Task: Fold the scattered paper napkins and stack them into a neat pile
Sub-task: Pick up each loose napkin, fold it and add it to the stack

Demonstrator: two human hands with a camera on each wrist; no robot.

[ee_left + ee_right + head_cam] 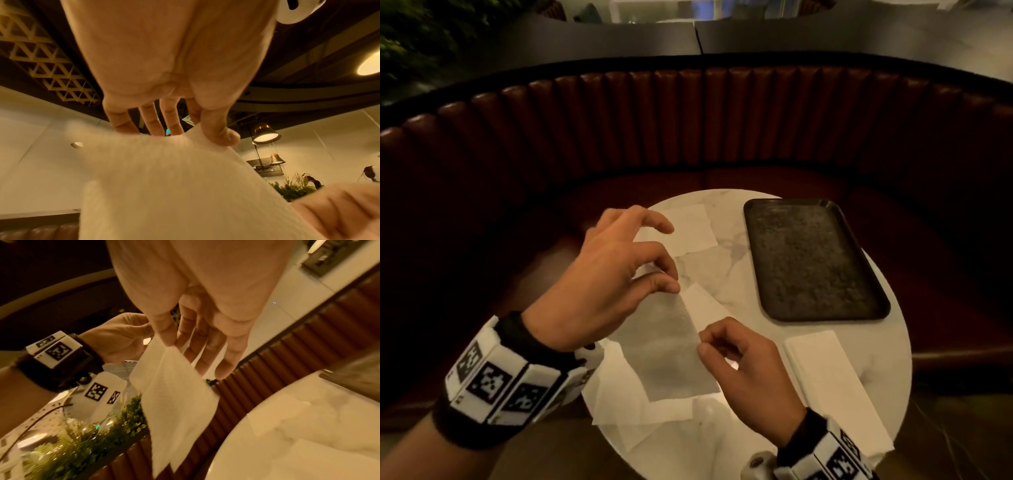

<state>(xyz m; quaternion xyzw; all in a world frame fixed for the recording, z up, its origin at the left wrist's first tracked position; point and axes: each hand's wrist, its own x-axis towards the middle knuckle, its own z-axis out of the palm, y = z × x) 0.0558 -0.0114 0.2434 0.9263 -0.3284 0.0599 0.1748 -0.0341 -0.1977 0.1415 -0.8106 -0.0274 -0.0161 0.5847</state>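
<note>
Left hand (599,277), right hand (743,363) pinching lifted napkin (674,353) edges

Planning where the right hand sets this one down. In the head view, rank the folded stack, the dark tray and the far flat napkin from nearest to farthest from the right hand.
1. Folded stack, just right of the right hand.
2. Dark tray, beyond, right.
3. Far flat napkin, at the table's far edge, left.

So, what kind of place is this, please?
Most likely a restaurant or café. A curved, ribbed leather booth seat wraps round a small round marble table with a dark serving tray on it, and pendant lamps hang from the ceiling.
</note>
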